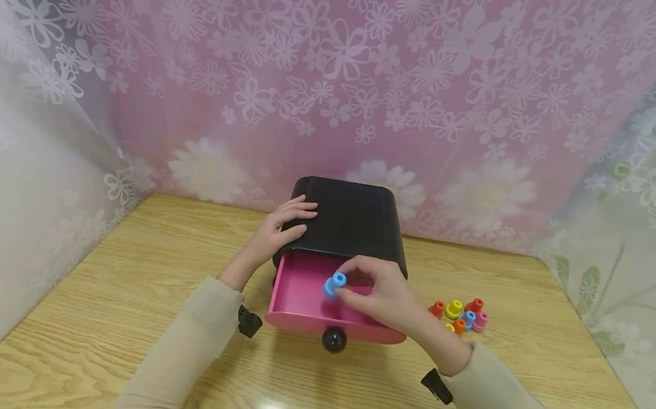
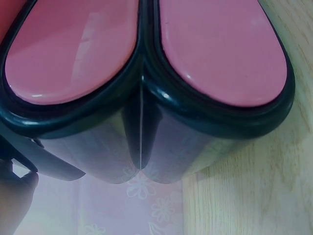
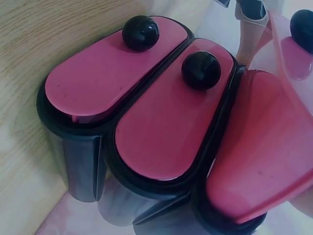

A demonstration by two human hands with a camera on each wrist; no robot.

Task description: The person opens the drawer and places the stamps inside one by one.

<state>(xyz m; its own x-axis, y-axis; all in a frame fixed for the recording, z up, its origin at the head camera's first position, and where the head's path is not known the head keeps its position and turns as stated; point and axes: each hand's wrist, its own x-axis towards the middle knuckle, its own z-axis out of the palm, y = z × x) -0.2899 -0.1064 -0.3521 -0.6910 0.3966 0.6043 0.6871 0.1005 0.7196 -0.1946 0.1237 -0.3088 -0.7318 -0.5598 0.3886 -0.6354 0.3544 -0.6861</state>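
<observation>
The right hand (image 1: pixel 387 297) hovered over the open drawer (image 1: pixel 300 295), its thumb and fingers curled to pinch a blue peg (image 1: pixel 334 284) at the tips. The peg sat above the drawer's pink floor, near its middle, and whether it touched the floor could not be told. The left hand (image 1: pixel 283 230) lay on the top left edge of the black cabinet (image 1: pixel 350 220), fingers nearly straight and spread flat against it, gripping nothing.

The drawer was pulled out toward the person, pink inside, with a round black knob (image 1: pixel 334 339) on its front. Apart from the peg held over it, nothing showed inside the visible part of it.

On the desk (image 1: pixel 112 315), just right of the cabinet, stood a small cluster of pegs (image 1: pixel 462 314) in orange, yellow, red, blue and pink, packed close together.

The right wrist view showed 2 shut pink drawer fronts (image 3: pixel 146 98) below the open one, each with a black knob, set in the black casing. The left wrist view showed glossy pink panels (image 2: pixel 220 49) rimmed in black, beside the wooden desk.
</observation>
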